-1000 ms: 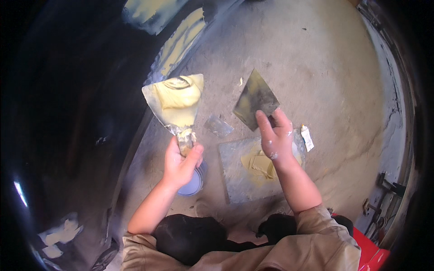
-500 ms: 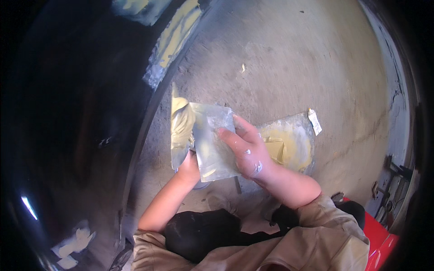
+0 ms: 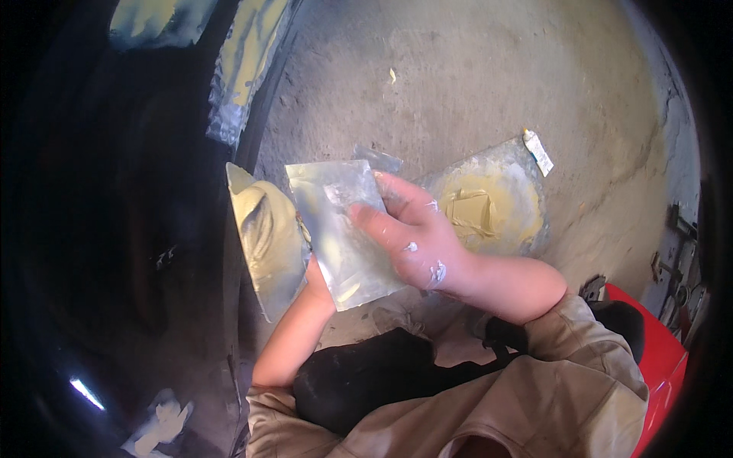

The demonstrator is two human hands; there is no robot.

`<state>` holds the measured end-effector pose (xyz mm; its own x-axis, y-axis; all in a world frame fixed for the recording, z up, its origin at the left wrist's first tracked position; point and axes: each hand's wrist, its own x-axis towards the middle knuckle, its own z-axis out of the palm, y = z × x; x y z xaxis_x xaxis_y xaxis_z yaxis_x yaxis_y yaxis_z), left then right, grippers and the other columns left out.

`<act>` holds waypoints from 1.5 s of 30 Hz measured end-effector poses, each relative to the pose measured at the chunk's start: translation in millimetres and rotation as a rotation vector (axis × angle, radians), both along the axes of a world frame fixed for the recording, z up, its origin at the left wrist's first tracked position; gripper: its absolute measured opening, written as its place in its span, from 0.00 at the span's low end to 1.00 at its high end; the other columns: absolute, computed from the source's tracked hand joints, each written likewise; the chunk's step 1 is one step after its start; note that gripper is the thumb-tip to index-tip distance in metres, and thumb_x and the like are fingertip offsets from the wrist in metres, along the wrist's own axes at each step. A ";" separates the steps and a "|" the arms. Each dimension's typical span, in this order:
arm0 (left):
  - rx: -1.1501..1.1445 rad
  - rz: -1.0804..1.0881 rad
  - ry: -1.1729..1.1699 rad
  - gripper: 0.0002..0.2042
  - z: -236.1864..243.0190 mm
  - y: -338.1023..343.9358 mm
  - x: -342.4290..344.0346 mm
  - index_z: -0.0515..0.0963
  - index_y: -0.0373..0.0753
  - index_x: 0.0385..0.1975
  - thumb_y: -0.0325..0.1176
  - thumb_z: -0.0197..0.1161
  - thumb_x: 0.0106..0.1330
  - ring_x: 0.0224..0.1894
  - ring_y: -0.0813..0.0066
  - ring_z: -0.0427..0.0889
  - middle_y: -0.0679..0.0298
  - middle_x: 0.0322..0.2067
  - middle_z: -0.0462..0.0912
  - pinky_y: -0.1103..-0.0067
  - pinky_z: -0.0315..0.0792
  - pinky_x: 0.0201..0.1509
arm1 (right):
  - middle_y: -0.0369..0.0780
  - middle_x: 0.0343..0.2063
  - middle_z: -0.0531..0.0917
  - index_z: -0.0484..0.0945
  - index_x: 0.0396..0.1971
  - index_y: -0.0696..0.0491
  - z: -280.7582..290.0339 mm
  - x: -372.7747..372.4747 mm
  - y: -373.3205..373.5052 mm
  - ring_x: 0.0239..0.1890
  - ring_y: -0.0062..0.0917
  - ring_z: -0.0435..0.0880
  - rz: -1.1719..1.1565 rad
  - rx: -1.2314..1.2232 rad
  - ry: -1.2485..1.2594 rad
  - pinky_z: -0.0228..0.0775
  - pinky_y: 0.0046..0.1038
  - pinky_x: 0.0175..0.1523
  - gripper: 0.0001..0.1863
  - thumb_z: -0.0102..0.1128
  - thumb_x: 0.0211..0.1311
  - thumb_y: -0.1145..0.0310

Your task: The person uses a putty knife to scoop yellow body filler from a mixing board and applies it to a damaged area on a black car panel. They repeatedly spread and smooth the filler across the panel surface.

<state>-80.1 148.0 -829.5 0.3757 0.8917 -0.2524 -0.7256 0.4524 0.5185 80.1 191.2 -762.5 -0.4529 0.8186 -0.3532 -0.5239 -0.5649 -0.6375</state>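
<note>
My left hand [image 3: 316, 284], largely hidden behind the spreader, grips a putty knife [image 3: 263, 233] whose blade carries a thick smeared mound of pale yellow filler. My right hand [image 3: 416, 248], spotted with pale paste, pinches a thin rectangular metal spreader [image 3: 336, 267] with thumb on top and fingers at the edge. The two tools are side by side near the black painted panel [image 3: 130, 198]. A grey mixing board [image 3: 528, 182] on the floor beyond my right hand bears a spread of yellow filler [image 3: 473, 208].
The black panel's upper edge has streaked yellow filler patches [image 3: 246, 53]; another pale patch is low on it. A white tube [image 3: 538, 153] lies by the board, and another small plate [image 3: 376, 156] behind the spreader. Metal parts and a red painted panel [image 3: 653, 351] are at the right.
Both tools have come together: the spreader swung left and turned flat beside the knife, which tilted and moved down and left toward the black panel. The view has shifted slightly.
</note>
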 end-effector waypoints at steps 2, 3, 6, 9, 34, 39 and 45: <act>-0.068 0.005 -0.063 0.27 0.5 -0.7 2.1 0.64 0.36 0.62 0.49 0.50 0.69 0.57 0.58 0.75 0.52 0.56 0.72 0.65 0.70 0.60 | 0.40 0.46 0.83 0.72 0.56 0.60 1.9 1.3 -0.2 0.47 0.20 0.79 0.020 0.014 -0.007 0.72 0.26 0.52 0.17 0.55 0.69 0.76; -0.064 0.006 -0.059 0.26 0.5 -1.0 3.0 0.65 0.36 0.61 0.47 0.51 0.69 0.56 0.58 0.75 0.52 0.55 0.73 0.65 0.71 0.59 | 0.40 0.46 0.83 0.72 0.56 0.60 2.5 2.0 -0.1 0.47 0.20 0.79 0.026 0.037 0.000 0.72 0.26 0.52 0.17 0.55 0.69 0.76; -0.057 0.027 -0.011 0.24 -1.4 -1.4 2.9 0.67 0.36 0.58 0.44 0.55 0.66 0.52 0.58 0.77 0.53 0.52 0.74 0.66 0.72 0.56 | 0.40 0.45 0.83 0.73 0.55 0.60 2.5 2.6 0.3 0.46 0.19 0.79 0.042 0.027 0.016 0.72 0.25 0.51 0.17 0.55 0.68 0.76; -0.041 0.076 0.130 0.23 -5.8 -2.5 -0.9 0.70 0.36 0.55 0.40 0.58 0.63 0.49 0.57 0.78 0.53 0.49 0.75 0.67 0.73 0.53 | 0.40 0.45 0.83 0.74 0.54 0.60 1.1 3.1 0.4 0.46 0.19 0.80 0.023 0.016 0.029 0.72 0.25 0.51 0.16 0.56 0.68 0.75; 1.040 0.062 2.222 0.26 -39.4 -2.9 -69.5 0.69 0.36 0.48 0.23 0.71 0.47 0.31 0.51 0.79 0.54 0.34 0.79 0.65 0.75 0.33 | 0.41 0.41 0.85 0.75 0.53 0.62 9.7 52.1 25.7 0.43 0.24 0.84 -0.042 -0.084 0.040 0.78 0.26 0.48 0.17 0.57 0.66 0.72; 0.166 0.269 1.223 0.16 -34.6 -9.7 -65.0 0.62 0.35 0.56 0.33 0.52 0.74 0.25 0.70 0.77 0.55 0.31 0.78 0.77 0.70 0.29 | 0.41 0.48 0.82 0.70 0.58 0.60 14.3 63.9 46.8 0.46 0.26 0.83 -0.381 0.097 -0.024 0.78 0.27 0.50 0.20 0.55 0.67 0.72; 0.150 -0.057 0.530 0.26 8.3 -6.6 -56.7 0.62 0.32 0.58 0.50 0.51 0.75 0.19 0.73 0.75 0.52 0.30 0.78 0.82 0.68 0.20 | 0.38 0.50 0.79 0.63 0.64 0.57 -8.2 59.0 63.1 0.46 0.17 0.79 -0.385 0.397 -0.332 0.73 0.21 0.47 0.23 0.53 0.71 0.74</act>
<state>-136.8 141.5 -821.2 0.2803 0.9145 -0.2917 -0.3248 0.3763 0.8677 139.0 254.3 -770.7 -0.0197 0.9980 -0.0608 -0.3812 -0.0637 -0.9223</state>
